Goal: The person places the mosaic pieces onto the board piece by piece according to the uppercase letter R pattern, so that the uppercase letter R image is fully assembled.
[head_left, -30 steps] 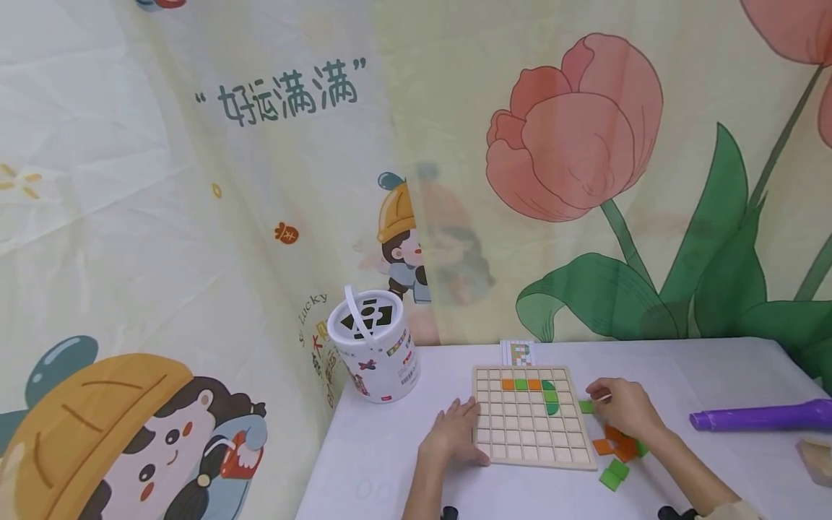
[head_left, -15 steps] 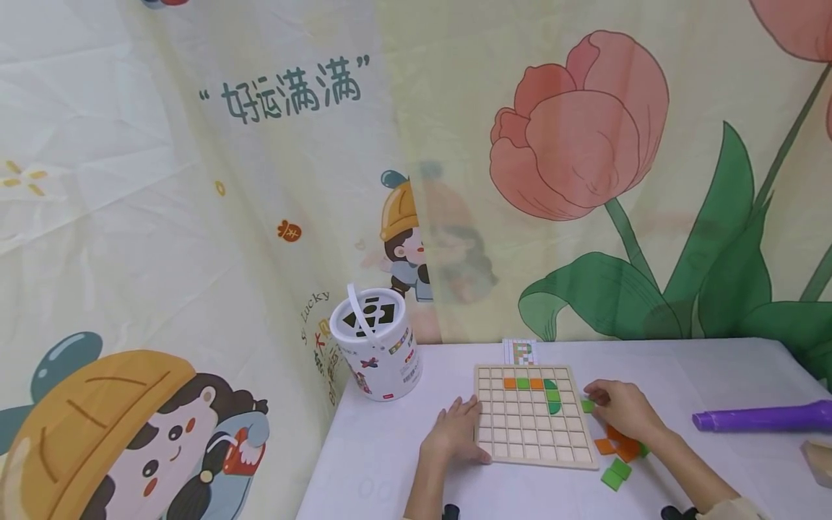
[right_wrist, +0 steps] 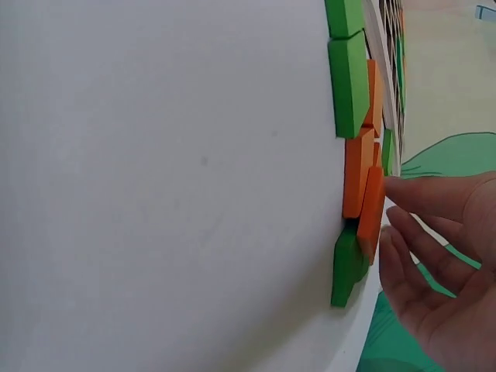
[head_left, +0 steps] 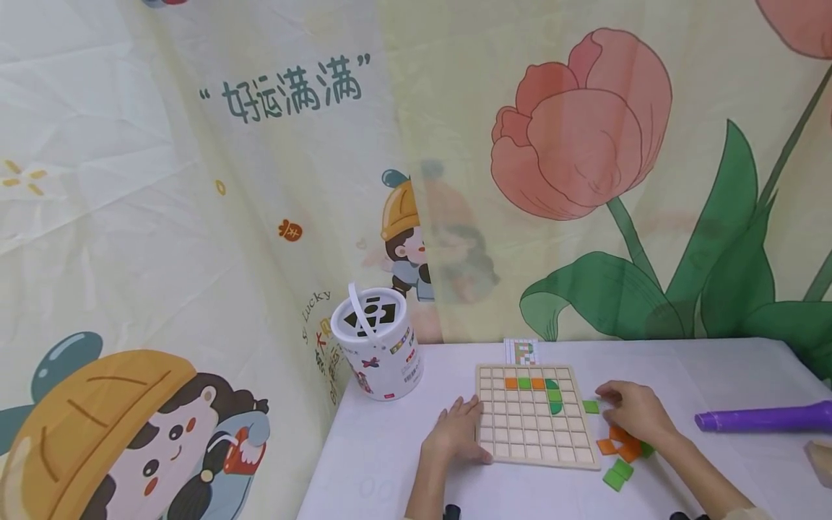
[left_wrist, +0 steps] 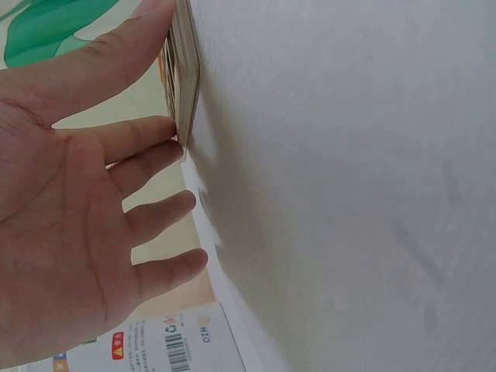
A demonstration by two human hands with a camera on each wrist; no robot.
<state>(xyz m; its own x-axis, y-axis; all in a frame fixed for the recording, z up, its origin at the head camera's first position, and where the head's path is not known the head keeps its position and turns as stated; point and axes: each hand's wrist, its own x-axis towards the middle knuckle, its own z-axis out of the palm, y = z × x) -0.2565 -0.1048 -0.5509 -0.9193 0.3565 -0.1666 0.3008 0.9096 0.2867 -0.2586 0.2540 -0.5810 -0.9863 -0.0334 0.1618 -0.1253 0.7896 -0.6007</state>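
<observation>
A square wooden grid board (head_left: 520, 437) lies on the white table, with orange and green tiles in its upper cells. My left hand (head_left: 453, 431) rests at the board's left edge, fingers spread; thumb and index finger touch the board's side (left_wrist: 186, 74) in the left wrist view. Right of the board, my right hand (head_left: 638, 413) is over a small pile of orange tiles (head_left: 625, 438), its fingers loosely bent. In the right wrist view the thumb tip comes right up to an orange tile (right_wrist: 373, 213). A single green tile (head_left: 591, 406) lies against the board's right edge.
Two green tiles (head_left: 617, 474) lie nearer the front. Behind the board is a small pattern card (head_left: 522, 352). A white lidded bucket (head_left: 377, 361) stands at the back left. To the right are a purple rod-like object (head_left: 760, 417) and a wooden piece (head_left: 820, 462).
My right hand has shifted slightly right, away from the green tile at the board's edge, so more of that tile shows. The left hand stays at the board.
</observation>
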